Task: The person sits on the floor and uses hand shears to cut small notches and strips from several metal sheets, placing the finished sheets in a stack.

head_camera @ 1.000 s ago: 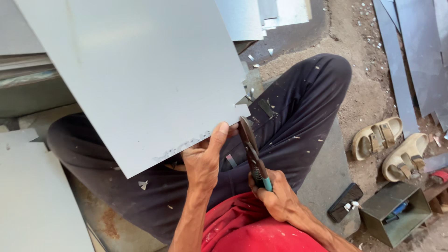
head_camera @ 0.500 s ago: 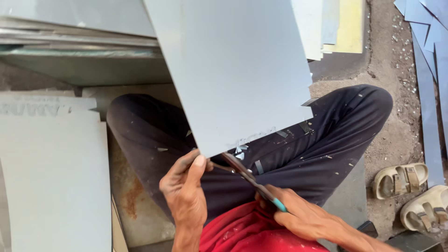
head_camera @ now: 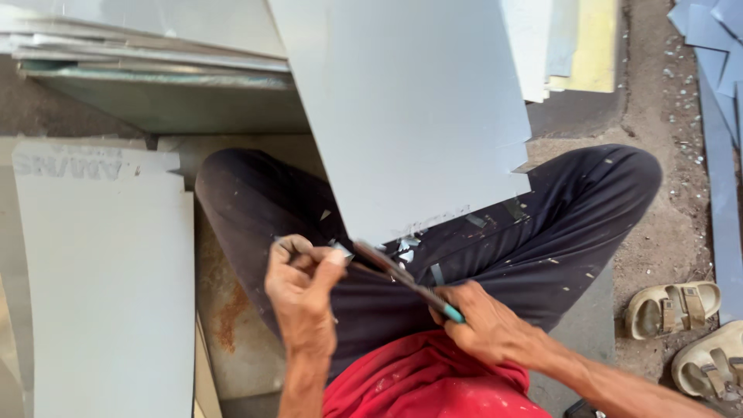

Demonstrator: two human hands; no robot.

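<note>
Centrally, the grey metal sheet (head_camera: 410,108) slants over the lap, its lower corner meeting the snips (head_camera: 406,279). The right hand (head_camera: 484,325) is curled closed around their handles; the left hand (head_camera: 302,286) pinches a small offcut (head_camera: 338,249). Stacked sheets (head_camera: 147,54) crowd upper left.

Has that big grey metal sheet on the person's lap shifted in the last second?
Yes. The grey metal sheet has swung round: against the person's dark-trousered legs, its near corner now lies between the knees by the snips, whereas earlier it spread across the left knee.
</note>
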